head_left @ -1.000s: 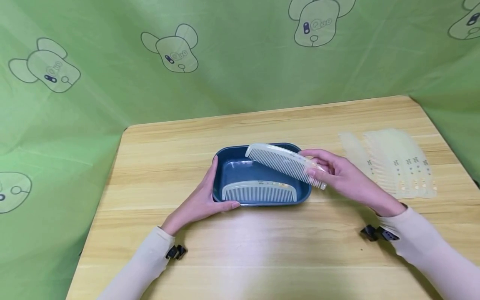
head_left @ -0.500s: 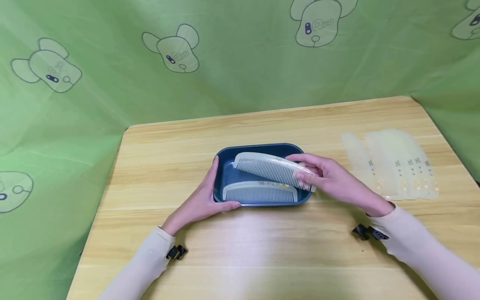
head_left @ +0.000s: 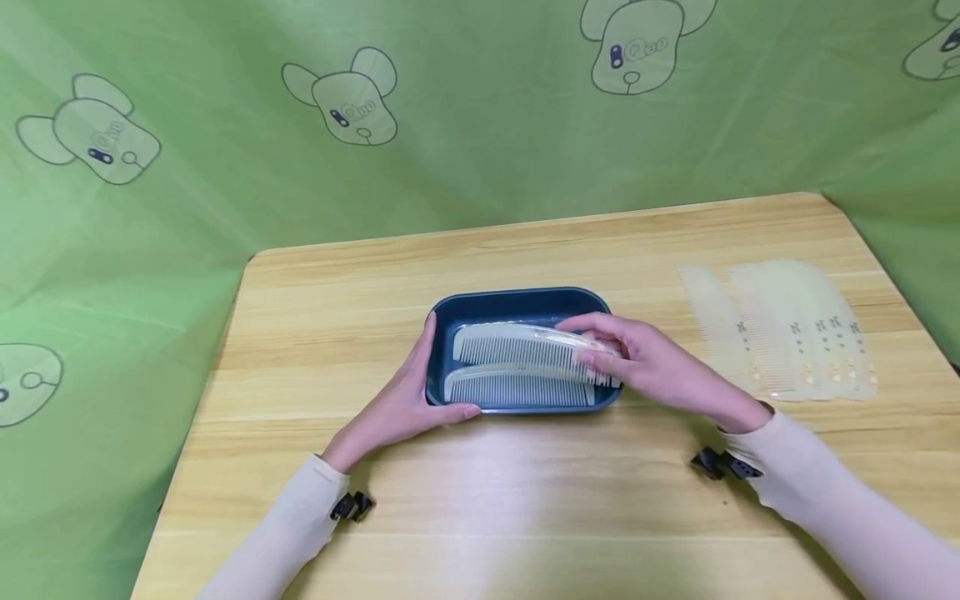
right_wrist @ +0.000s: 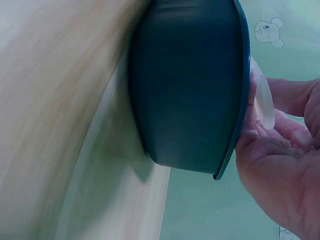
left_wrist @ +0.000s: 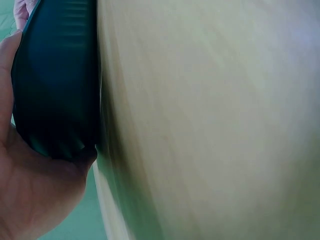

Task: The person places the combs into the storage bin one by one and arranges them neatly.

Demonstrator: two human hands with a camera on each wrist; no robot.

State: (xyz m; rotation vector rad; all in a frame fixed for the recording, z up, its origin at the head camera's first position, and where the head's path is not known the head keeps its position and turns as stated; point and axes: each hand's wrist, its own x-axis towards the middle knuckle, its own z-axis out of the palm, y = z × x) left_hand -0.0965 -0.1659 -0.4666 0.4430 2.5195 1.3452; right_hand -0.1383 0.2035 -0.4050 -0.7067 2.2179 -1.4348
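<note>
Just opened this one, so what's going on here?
A person's left hand grips one end of a dark blue container on a wooden table. Their right hand holds a pale comb at the container's opening, its near end above the rim. A second comb lies inside; whether the two touch is unclear. More combs, some overlapping, lie on the table to the right.

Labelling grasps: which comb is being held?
The farther comb over the blue tray, pinched by the right hand; the nearer comb lies inside it, other combs on the table.
</note>
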